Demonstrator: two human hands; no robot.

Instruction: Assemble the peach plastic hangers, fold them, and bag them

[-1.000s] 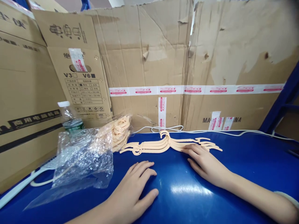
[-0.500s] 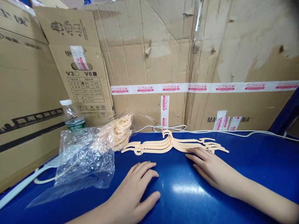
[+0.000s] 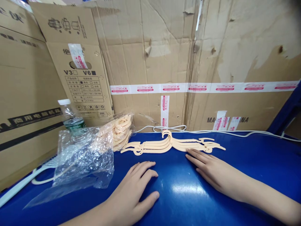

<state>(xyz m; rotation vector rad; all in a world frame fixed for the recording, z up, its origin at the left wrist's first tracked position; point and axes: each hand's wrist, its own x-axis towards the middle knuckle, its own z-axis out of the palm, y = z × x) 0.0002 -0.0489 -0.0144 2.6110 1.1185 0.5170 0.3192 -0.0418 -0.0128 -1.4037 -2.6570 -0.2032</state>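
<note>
Several cream plastic hangers lie stacked flat on the blue table, hooks toward the cardboard. My right hand rests palm down just in front of their right half, fingers stretched out, fingertips a little short of them. My left hand lies flat on the table nearer me, fingers apart, holding nothing. More cream hangers sit bundled in a clear plastic bag to the left.
Worn cardboard boxes wall in the back and left. A water bottle stands behind the bag. A white cable runs along the table's back edge. A white strip lies at the left. A blue frame post rises at right.
My right hand has drawn back slightly from the hangers, which it was touching before. The view shifted a little. My left hand has stayed put.
</note>
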